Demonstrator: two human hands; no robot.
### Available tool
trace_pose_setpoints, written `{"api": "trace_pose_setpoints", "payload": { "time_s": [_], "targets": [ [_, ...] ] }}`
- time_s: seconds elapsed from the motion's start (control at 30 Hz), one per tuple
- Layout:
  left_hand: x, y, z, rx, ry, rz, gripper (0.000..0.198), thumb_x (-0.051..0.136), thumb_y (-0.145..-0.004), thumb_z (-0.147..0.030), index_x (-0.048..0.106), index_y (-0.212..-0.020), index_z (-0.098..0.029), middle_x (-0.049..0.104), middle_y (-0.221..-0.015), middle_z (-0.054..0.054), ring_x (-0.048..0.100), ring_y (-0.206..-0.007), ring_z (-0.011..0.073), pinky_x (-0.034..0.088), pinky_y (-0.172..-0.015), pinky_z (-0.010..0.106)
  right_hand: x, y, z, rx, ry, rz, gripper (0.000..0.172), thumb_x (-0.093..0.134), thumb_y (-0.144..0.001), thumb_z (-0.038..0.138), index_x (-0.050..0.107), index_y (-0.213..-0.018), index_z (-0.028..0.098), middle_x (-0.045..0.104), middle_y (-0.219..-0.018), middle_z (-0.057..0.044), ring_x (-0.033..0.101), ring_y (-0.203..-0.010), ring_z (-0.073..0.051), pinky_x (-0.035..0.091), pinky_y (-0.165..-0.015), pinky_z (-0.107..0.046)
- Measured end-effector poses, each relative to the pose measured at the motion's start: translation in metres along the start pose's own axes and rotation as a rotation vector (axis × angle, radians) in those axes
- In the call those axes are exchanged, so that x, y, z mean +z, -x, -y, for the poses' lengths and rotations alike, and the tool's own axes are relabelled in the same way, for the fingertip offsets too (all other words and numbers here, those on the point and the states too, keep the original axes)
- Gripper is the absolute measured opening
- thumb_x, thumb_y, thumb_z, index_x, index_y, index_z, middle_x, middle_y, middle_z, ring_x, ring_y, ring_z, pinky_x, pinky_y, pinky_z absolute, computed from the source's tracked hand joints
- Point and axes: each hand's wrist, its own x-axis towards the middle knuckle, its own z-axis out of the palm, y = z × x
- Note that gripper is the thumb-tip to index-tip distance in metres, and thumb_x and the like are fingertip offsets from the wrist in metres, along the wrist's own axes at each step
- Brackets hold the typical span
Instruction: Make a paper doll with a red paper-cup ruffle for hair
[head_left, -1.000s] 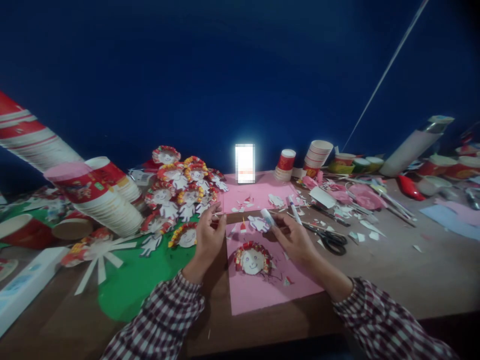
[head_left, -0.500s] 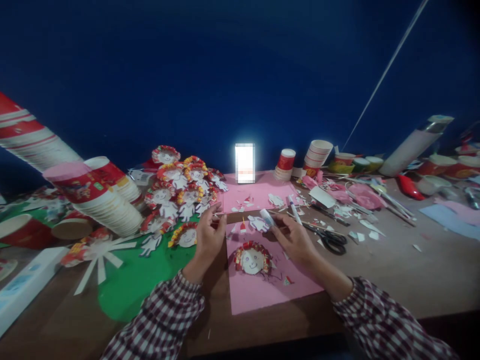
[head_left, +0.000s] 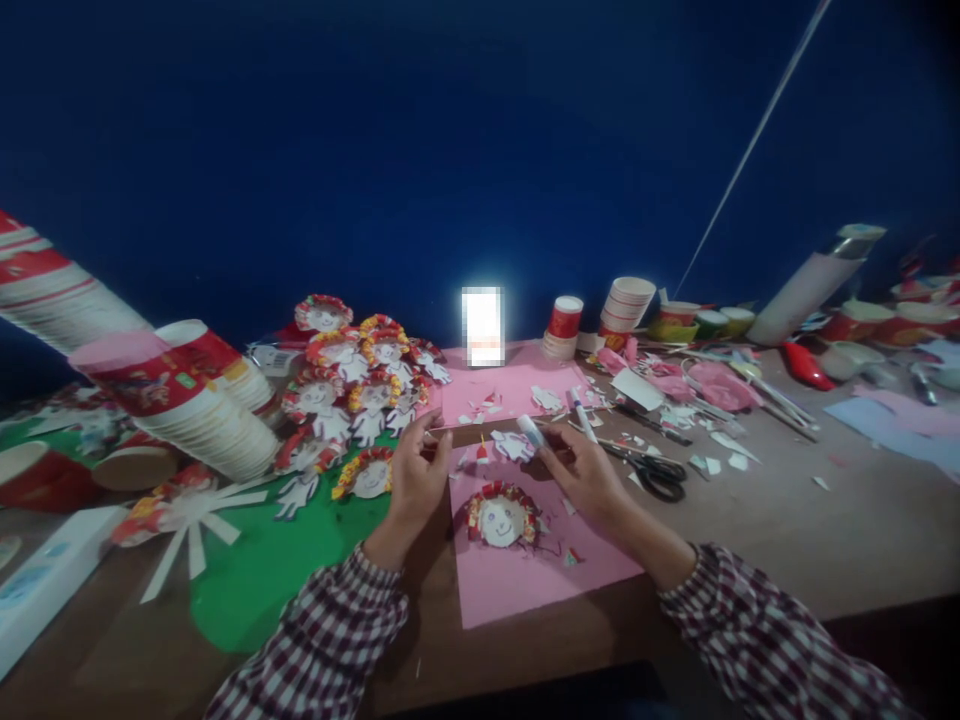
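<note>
My left hand (head_left: 414, 480) is closed in a pinch on one end of a thin stick (head_left: 480, 428) that runs level towards the right. My right hand (head_left: 587, 478) is closed round a small white glue tube (head_left: 532, 431), its tip near the stick. Both hands hover over a pink paper sheet (head_left: 525, 575). On that sheet, between my wrists, lies a paper doll face (head_left: 501, 515) with a red and yellow fringe. My sleeves are checked.
Several finished paper dolls (head_left: 352, 375) lie at the left on green paper (head_left: 247, 575). Stacks of red and white paper cups (head_left: 187, 400) lean at the left. Black scissors (head_left: 656, 472), a marker (head_left: 579, 412) and paper scraps lie to the right. A lit phone (head_left: 482, 326) stands at the back.
The view has shifted slightly, so everything sits a little further left and up. My hands keep the same hold and pose.
</note>
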Motion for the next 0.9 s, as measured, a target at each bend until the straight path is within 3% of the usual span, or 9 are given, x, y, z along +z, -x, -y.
{"api": "trace_pose_setpoints", "payload": {
  "time_s": [0.33, 0.57, 0.9],
  "targets": [
    [0.003, 0.0, 0.002, 0.024, 0.018, 0.013, 0.034, 0.058, -0.086, -0.03, 0.058, -0.116, -0.015, 0.066, -0.112, 0.012, 0.064, -0.072, 0.0134, 0.055, -0.065, 0.027, -0.002, -0.002, -0.007, -0.024, 0.057, -0.039, 0.04, 0.059, -0.087, 0.043, 0.059, -0.118, 0.018, 0.07, -0.107, -0.012, 0.071, -0.086, -0.023, 0.06, -0.077, -0.04],
    [0.001, 0.002, 0.004, 0.118, -0.069, -0.032, 0.032, 0.055, -0.088, -0.03, 0.058, -0.116, -0.015, 0.066, -0.108, 0.012, 0.065, -0.08, 0.0158, 0.055, -0.071, 0.029, 0.0, -0.002, -0.008, -0.027, 0.061, -0.05, 0.04, 0.057, -0.088, 0.041, 0.059, -0.121, 0.018, 0.07, -0.105, -0.012, 0.07, -0.084, -0.024, 0.059, -0.075, -0.039],
    [-0.002, 0.01, -0.004, 0.197, -0.163, -0.094, 0.027, 0.051, -0.091, -0.029, 0.059, -0.112, -0.015, 0.066, -0.105, 0.012, 0.063, -0.082, 0.0175, 0.053, -0.077, 0.033, 0.001, -0.003, -0.015, -0.158, 0.175, -0.044, 0.036, 0.056, -0.087, 0.037, 0.062, -0.117, 0.018, 0.069, -0.107, -0.011, 0.068, -0.09, -0.024, 0.056, -0.079, -0.038]
  ]
}}
